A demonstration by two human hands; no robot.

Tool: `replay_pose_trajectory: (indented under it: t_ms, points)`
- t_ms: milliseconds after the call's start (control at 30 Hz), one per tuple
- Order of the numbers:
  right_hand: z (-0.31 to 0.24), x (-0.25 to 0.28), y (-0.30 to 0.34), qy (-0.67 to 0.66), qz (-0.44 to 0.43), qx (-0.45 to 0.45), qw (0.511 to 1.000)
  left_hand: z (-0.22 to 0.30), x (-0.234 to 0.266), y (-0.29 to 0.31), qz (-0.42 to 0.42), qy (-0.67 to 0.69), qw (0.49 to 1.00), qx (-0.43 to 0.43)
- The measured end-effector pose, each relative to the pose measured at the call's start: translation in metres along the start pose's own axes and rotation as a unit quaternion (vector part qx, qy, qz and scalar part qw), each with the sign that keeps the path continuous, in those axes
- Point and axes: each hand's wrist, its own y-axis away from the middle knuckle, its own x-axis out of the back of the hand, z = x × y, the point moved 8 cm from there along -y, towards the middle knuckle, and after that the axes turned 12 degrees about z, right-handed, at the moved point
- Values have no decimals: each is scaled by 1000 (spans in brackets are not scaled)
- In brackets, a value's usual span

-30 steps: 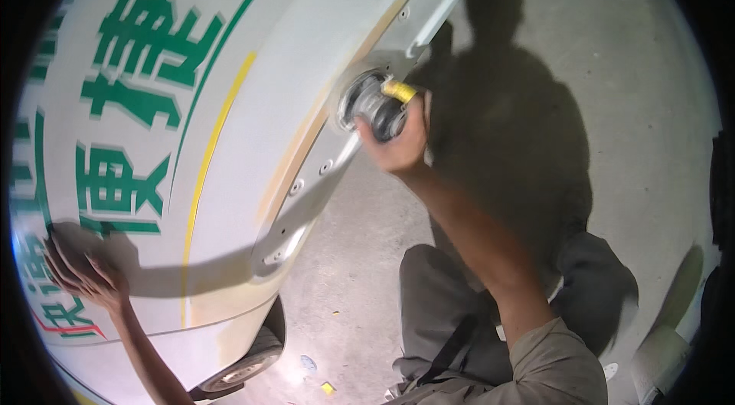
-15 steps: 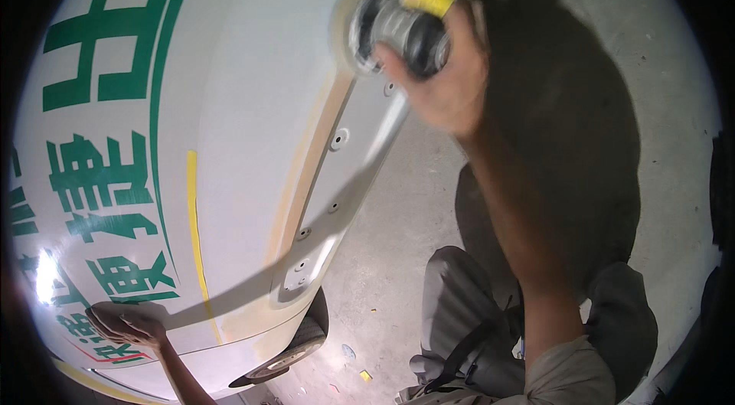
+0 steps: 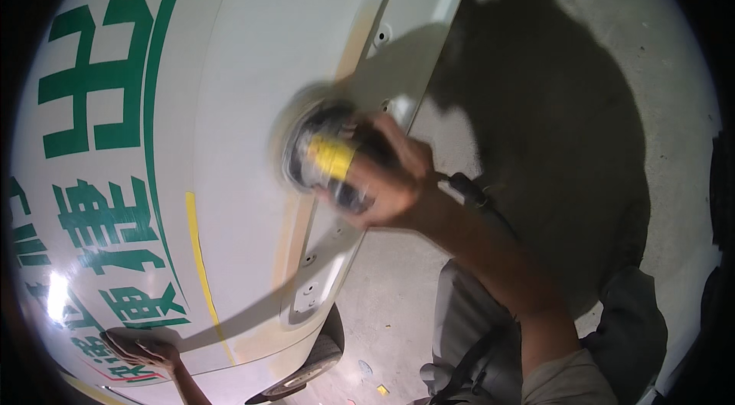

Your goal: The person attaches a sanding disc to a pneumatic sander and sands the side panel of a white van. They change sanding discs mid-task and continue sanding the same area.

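My right hand (image 3: 387, 183) is wrapped round a round power sander (image 3: 325, 125), blurred by motion. The sander's disc is against the pale vehicle panel (image 3: 245, 99), partly over a tan sanded strip (image 3: 354, 41) along the panel's lower edge. A yellow patch (image 3: 331, 156) shows at my fingers; I cannot tell whether it is on the sander or a finger. My left hand (image 3: 142, 349) lies flat with fingers stretched on the panel at the lower left, over green lettering, holding nothing.
A strip of yellow tape (image 3: 197, 252) runs down the panel. Beside the tan strip is a recessed sill with bolt holes (image 3: 381, 36). A wheel (image 3: 306, 370) sits below. A dark cord fitting (image 3: 468, 189) hangs by my right forearm. My shadow covers the concrete floor (image 3: 674, 114).
My right hand has brought the sander down and to the left along the panel. My left hand rests at the same spot on the panel, while the whole view has shifted slightly.
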Motion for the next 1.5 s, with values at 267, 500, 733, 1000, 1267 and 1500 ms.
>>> replay_pose_trajectory:
  t_ms: [267, 500, 733, 1000, 1267, 1500]
  points:
    - [92, 32, -72, 54, 25, -72, 996, -7, -1, 5, -2, -46, 999, -7]
    - [0, -3, 13, 2, -79, 1, 997, -1, -3, 2, 0, -34, 999, -11]
    - [113, 37, -90, 52, 29, -36, 998, 2, -2, 0, 11, -12, 1000, -26]
    - [-1, -1, 15, -4, -67, 15, 998, 6, -2, -2, 34, -3, 999, -26]
    - [90, 27, -62, 34, 5, -35, 999, 10, -4, 0, 40, 1, 994, -104]
    - [6, -1, 7, 29, -73, 54, 995, 23, -5, -13, 48, 18, 990, -135]
